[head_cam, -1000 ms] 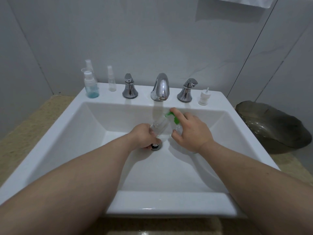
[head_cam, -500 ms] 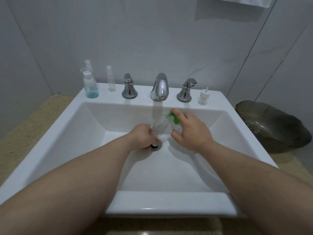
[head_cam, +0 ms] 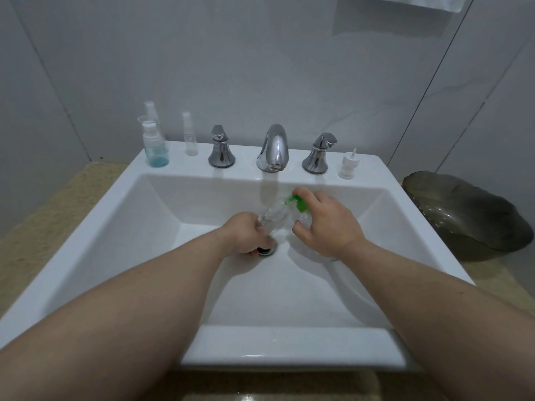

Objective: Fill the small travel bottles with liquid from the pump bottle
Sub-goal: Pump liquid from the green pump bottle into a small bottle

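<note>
- Grey wall panels stand behind a white sink set into a speckled beige counter. A pale towel edge shows at the top right.
- At the far left of the sink's back rim stands a blue-liquid spray bottle, filled only at the bottom. Something clear stands just behind it, too faint for you to make out.
- Just to its right stands a slim clear spray bottle, upright with its top on.
- Next along the rim come the left tap handle and the chrome spout.
- Down in the basin, your left hand curls round the lower part of a clear travel bottle. You hold it tilted above the drain, its top end up and to the right.
- That top end sits at the green nozzle of the pump bottle, in front of the spout. You cannot tell whether the two touch.
- Your right hand grips the pump bottle, with thumb and fingers wrapped round its clear body and the forefinger lying on the green pump head.
- You cannot tell whether liquid is flowing.
- Back on the rim stands the right tap handle, and just beyond it a loose white spray top on its own.
- At the far right, on the counter beside the sink, lies a dark glass dish.
</note>
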